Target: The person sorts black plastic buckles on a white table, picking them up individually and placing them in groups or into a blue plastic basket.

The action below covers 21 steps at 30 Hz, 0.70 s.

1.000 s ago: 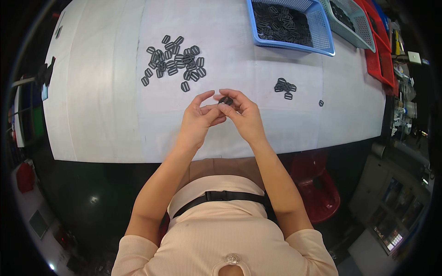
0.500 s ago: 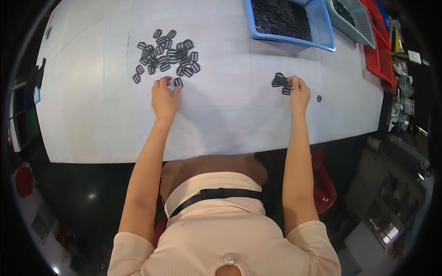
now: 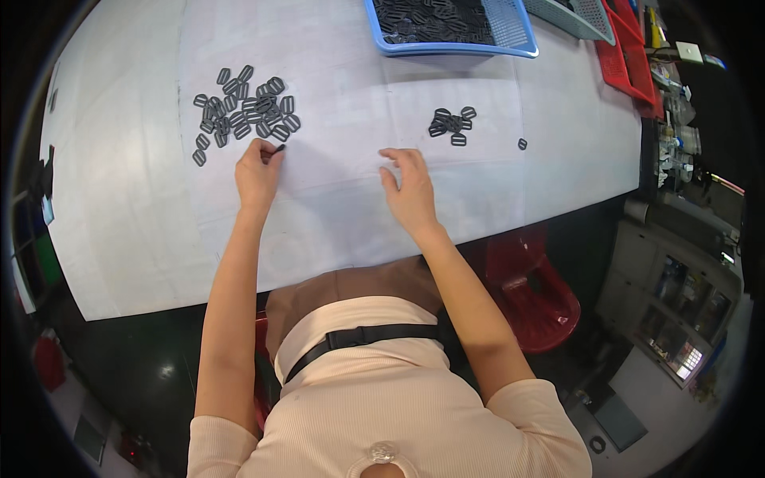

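White table (image 3: 343, 231): blue basket (image 3: 458, 48) at far side; landmark.
Basket contents: dark buckles (image 3: 434, 17), heaped.
Green basket (image 3: 575, 26): right of blue basket; contents mostly cut off.
Large pile (image 3: 249, 105): left of blue basket, personward.
Right hand (image 3: 410, 187): personward of blue basket; fingers parted, half-curled, nothing visible held.
Left hand (image 3: 259, 174): personward-left of blue basket; thumb and fingers pinch held buckle (image 3: 280, 148).
Small pile (image 3: 452, 123): directly personward of blue basket.
Held buckle: right side of left fingertips, left hand nearer; near edge-on, long axis seemingly slanting basketward.
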### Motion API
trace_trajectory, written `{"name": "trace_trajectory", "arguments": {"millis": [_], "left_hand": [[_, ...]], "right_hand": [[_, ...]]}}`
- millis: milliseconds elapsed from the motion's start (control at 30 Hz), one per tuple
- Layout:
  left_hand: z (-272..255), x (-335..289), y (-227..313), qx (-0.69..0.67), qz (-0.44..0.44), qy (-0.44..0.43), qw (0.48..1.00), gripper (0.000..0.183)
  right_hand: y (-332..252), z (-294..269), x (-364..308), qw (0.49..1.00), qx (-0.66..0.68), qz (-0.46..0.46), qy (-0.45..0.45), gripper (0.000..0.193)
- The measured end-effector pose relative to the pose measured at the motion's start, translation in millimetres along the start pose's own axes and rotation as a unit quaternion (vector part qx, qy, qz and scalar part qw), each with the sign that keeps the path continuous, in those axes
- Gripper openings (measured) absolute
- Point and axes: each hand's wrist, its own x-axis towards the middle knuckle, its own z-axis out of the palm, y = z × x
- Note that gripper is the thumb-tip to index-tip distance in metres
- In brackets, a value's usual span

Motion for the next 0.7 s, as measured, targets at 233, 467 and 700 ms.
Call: {"name": "trace_trajectory", "arguments": {"millis": [233,467,700], "left_hand": [[-10,-37,67,-0.453,-0.179,-0.186,0.853,0.033],[-12,-56,83,-0.431,-0.175,-0.137,0.874,0.038],[-11,-57,79,-0.33,-0.159,-0.145,0.919,0.028]], "right_hand": [[-33,15,6,0.928,0.328,0.158,-0.079,0.025],[-49,20,12,0.826,0.483,0.228,-0.18,0.033],[-38,26,11,0.886,0.389,0.166,-0.191,0.032]]}}
